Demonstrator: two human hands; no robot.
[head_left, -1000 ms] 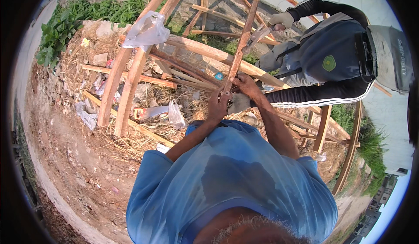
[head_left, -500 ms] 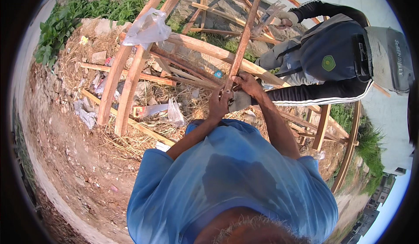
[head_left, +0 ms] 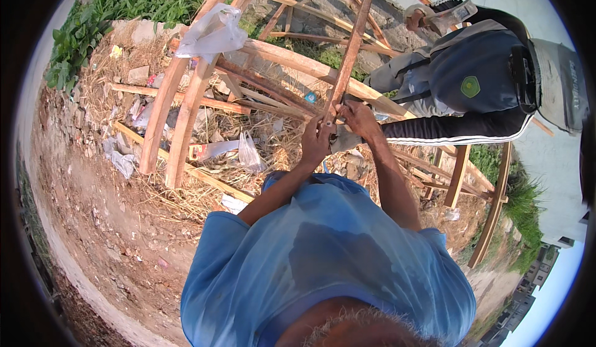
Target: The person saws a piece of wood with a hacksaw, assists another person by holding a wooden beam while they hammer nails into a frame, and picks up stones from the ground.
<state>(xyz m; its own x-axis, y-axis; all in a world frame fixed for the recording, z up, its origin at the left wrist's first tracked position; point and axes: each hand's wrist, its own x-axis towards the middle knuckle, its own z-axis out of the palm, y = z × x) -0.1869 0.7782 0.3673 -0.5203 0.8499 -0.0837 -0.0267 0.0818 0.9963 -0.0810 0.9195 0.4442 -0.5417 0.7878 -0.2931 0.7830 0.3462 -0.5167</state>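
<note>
A long reddish-brown wooden batten point(head_left: 354, 49) slants away from me, its near end between my hands. My left hand point(head_left: 315, 141) is closed round that end from the left. From the right, my right hand point(head_left: 361, 122) is pinched up against the batten; whatever its fingertips hold is too small to make out. Just below my fingers a co-worker's gloved hand point(head_left: 345, 139) supports the same end, partly hidden by my hands. The co-worker's other hand point(head_left: 419, 20) holds a clear plastic packet point(head_left: 452, 17).
A timber beam point(head_left: 292, 60) crosses beyond my hands. Two slanting posts point(head_left: 162, 111) stand at left, a plastic bag point(head_left: 214, 31) hung over them. A handsaw point(head_left: 214, 149) lies amid straw and litter near another bag point(head_left: 250, 153). The co-worker point(head_left: 475, 67) leans in from the right.
The co-worker's far hand has moved up and right with the plastic packet, away from the batten. My fingers have shifted slightly at the batten's end.
</note>
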